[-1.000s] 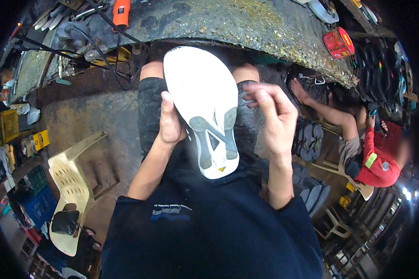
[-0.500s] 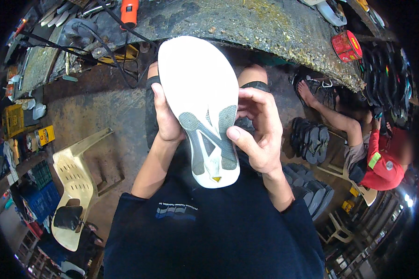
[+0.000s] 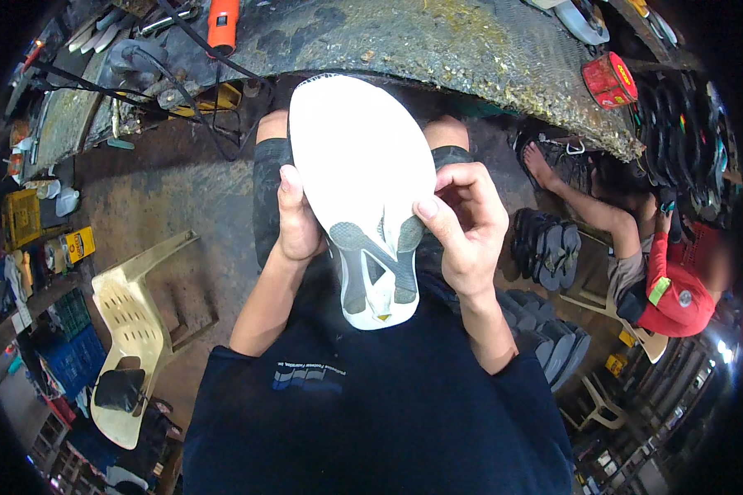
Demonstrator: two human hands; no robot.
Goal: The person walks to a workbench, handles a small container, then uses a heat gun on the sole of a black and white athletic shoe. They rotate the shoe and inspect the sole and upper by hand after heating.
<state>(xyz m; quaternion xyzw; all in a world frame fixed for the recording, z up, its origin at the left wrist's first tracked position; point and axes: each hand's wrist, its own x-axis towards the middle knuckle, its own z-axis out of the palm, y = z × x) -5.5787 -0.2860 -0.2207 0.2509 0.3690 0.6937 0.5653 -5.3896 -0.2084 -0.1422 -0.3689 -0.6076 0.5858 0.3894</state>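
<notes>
A shoe is held sole up in front of my chest, its broad white toe end away from me. Grey textured patches and a forked pattern mark its narrower heel, which points toward my dark shirt. Along the left edge, my left hand grips it, thumb showing and the other fingers mostly hidden beneath. My right hand pinches the right edge between thumb and bent forefinger, near the middle of its length. The upper side of the shoe is hidden from view.
Ahead stands a worn, crusted workbench with an orange tool, cables and a red can. A cream plastic chair is on the left. Several dark slippers stand at right, near a seated person in red.
My right thumb and forefinger have shifted up the shoe's right edge, from near the heel patches toward the middle. The shoe has turned and tilted slightly, its toe moving right and nearer.
</notes>
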